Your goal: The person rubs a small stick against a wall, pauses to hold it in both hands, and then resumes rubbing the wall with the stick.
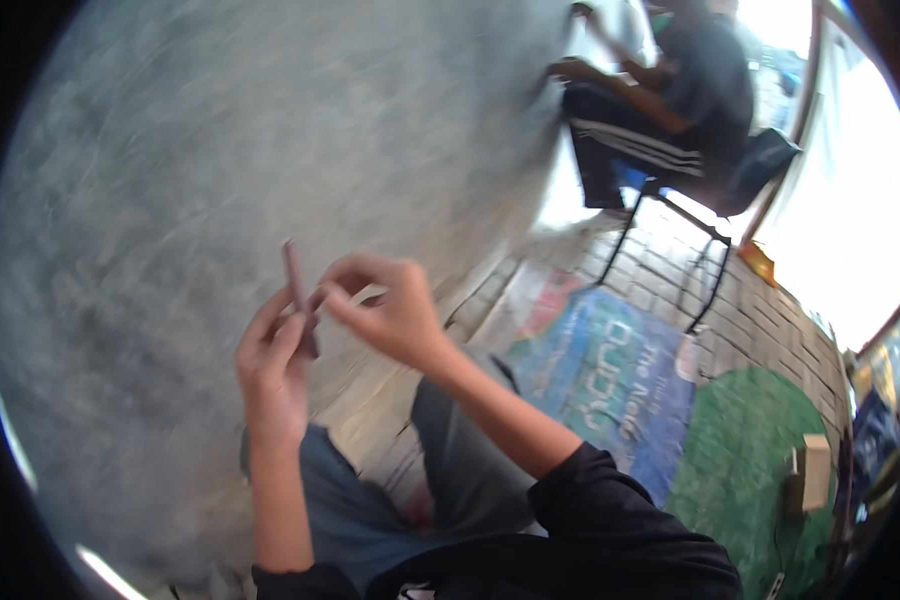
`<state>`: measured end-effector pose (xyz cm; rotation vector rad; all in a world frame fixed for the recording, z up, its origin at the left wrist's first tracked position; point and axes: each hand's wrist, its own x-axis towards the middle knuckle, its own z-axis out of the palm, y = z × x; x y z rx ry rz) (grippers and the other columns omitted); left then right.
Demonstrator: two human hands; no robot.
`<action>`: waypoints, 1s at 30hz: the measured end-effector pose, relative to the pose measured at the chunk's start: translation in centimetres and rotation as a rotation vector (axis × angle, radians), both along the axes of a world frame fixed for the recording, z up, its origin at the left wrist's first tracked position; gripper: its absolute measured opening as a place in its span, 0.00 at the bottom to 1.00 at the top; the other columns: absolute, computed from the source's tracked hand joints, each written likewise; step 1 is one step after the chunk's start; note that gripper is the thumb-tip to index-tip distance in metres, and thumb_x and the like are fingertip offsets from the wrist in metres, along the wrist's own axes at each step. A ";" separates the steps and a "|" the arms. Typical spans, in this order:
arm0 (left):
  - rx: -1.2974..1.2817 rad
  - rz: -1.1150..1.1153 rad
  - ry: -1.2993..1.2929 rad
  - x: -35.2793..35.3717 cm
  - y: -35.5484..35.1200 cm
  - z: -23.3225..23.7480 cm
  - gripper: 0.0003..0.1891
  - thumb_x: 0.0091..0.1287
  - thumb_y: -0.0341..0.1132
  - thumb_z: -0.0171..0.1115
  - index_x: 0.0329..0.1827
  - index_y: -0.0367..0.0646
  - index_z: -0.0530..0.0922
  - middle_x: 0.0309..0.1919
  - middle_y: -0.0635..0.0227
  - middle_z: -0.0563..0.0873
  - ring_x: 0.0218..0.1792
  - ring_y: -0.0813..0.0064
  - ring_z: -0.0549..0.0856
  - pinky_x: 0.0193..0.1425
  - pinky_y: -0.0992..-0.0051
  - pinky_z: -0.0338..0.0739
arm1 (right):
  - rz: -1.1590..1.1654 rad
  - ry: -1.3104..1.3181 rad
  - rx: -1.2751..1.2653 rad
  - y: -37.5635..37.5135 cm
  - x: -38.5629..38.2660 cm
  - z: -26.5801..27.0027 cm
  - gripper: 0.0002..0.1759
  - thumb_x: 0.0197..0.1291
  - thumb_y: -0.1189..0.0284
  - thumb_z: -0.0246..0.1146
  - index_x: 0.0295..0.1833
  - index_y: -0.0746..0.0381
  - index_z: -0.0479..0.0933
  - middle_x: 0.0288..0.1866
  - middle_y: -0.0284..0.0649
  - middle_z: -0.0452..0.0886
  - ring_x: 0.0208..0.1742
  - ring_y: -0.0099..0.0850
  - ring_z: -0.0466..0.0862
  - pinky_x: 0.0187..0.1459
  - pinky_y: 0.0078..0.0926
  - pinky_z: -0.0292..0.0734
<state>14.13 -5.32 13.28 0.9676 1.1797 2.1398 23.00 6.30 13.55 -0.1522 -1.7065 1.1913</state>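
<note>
In the head view, a thin reddish-brown bar (293,270) stands nearly upright between the fingers and thumb of my left hand (273,375). The bar's top end sticks out above the fingertips, and its lower end shows beside the thumb. Just to its right is my right hand (395,310), thumb and forefinger brought together in a pinch right at the bar's edge. Motion blurs these fingertips, and I cannot tell what lies in the pinch. Both hands are raised above my lap, in front of a grey wall (170,150).
Another person (705,90) sits on a black-legged chair (760,175) at the upper right. A printed banner (620,370) lies on the brick paving (760,320), beside a green round mat (745,440). On the mat stands a cardboard box (815,475) with a cable near it.
</note>
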 end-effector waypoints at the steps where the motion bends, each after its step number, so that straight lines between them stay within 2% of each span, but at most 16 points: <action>1: 0.029 -0.045 -0.002 0.3 -0.2 0.3 0.18 0.63 0.29 0.58 0.56 0.32 0.73 0.34 0.69 0.81 0.41 0.81 0.79 0.41 0.81 0.68 | 0.000 -0.022 0.085 0.0 0.1 0.4 0.06 0.50 0.76 0.62 0.33 0.69 0.79 0.26 0.39 0.83 0.29 0.22 0.83 0.27 0.19 0.78; 3: -0.034 0.030 0.032 0.6 -0.9 0.8 0.18 0.63 0.30 0.59 0.55 0.32 0.74 0.34 0.70 0.80 0.41 0.82 0.79 0.43 0.82 0.68 | -0.035 -0.081 0.162 -0.1 0.6 1.1 0.06 0.50 0.76 0.62 0.33 0.68 0.79 0.26 0.39 0.83 0.28 0.23 0.83 0.28 0.19 0.78; 5: -0.004 0.011 0.039 1.1 -1.3 1.0 0.18 0.63 0.30 0.60 0.54 0.32 0.74 0.33 0.71 0.80 0.41 0.82 0.78 0.44 0.82 0.69 | -0.068 -0.180 0.269 -0.3 1.0 1.7 0.06 0.49 0.77 0.62 0.32 0.69 0.79 0.25 0.41 0.82 0.28 0.26 0.84 0.29 0.20 0.78; 10: 0.016 -0.019 0.031 1.2 -1.8 1.4 0.17 0.63 0.30 0.60 0.53 0.33 0.75 0.32 0.73 0.79 0.39 0.84 0.77 0.46 0.83 0.69 | -0.066 -0.217 0.371 -0.5 2.0 3.2 0.07 0.47 0.77 0.62 0.33 0.69 0.79 0.27 0.42 0.82 0.29 0.27 0.84 0.30 0.22 0.79; 12: 0.024 0.006 0.062 1.4 -1.9 1.6 0.15 0.62 0.29 0.60 0.52 0.33 0.76 0.30 0.75 0.78 0.36 0.86 0.75 0.43 0.83 0.67 | -0.043 -0.218 0.390 -0.6 2.2 3.3 0.07 0.47 0.77 0.62 0.33 0.68 0.79 0.27 0.42 0.82 0.29 0.28 0.84 0.30 0.22 0.79; 16: -0.024 0.023 0.197 0.6 -2.2 1.9 0.16 0.64 0.29 0.58 0.54 0.34 0.74 0.34 0.71 0.81 0.40 0.82 0.79 0.48 0.79 0.71 | -0.015 -0.260 0.447 0.1 1.6 3.6 0.08 0.46 0.76 0.63 0.34 0.65 0.80 0.27 0.40 0.82 0.29 0.29 0.84 0.30 0.24 0.78; 18: -0.111 0.077 0.269 0.9 -2.4 2.5 0.15 0.63 0.28 0.59 0.52 0.34 0.76 0.32 0.72 0.80 0.34 0.85 0.75 0.40 0.81 0.67 | 0.016 -0.282 0.481 0.6 1.1 3.8 0.08 0.45 0.75 0.64 0.34 0.64 0.81 0.27 0.40 0.82 0.29 0.29 0.84 0.30 0.25 0.78; 21: -0.133 0.132 0.261 0.9 -2.2 3.0 0.13 0.62 0.28 0.59 0.50 0.35 0.78 0.29 0.73 0.79 0.31 0.86 0.71 0.36 0.82 0.63 | 0.016 -0.370 0.567 1.2 0.2 4.0 0.08 0.45 0.72 0.65 0.33 0.62 0.81 0.27 0.39 0.82 0.28 0.31 0.84 0.29 0.25 0.77; 23: -0.163 0.154 0.281 0.7 -1.9 3.5 0.13 0.62 0.29 0.60 0.49 0.36 0.78 0.29 0.74 0.79 0.30 0.87 0.70 0.36 0.81 0.63 | -0.070 -0.341 0.702 1.9 -0.4 4.3 0.07 0.45 0.71 0.65 0.32 0.61 0.81 0.27 0.37 0.82 0.27 0.31 0.84 0.28 0.25 0.76; 27: -0.234 0.106 0.377 0.2 -0.8 5.9 0.12 0.61 0.30 0.61 0.47 0.38 0.79 0.27 0.75 0.78 0.29 0.86 0.70 0.35 0.81 0.63 | -0.039 -0.253 0.684 4.0 -1.0 5.1 0.07 0.43 0.72 0.66 0.31 0.60 0.81 0.27 0.36 0.82 0.25 0.30 0.83 0.27 0.25 0.76; 30: -0.190 0.099 0.444 -0.3 0.3 7.2 0.12 0.61 0.31 0.61 0.47 0.38 0.79 0.26 0.77 0.77 0.28 0.86 0.70 0.35 0.81 0.63 | -0.025 -0.187 0.665 5.0 -1.4 6.4 0.07 0.41 0.71 0.67 0.30 0.60 0.81 0.26 0.34 0.82 0.24 0.28 0.83 0.25 0.24 0.74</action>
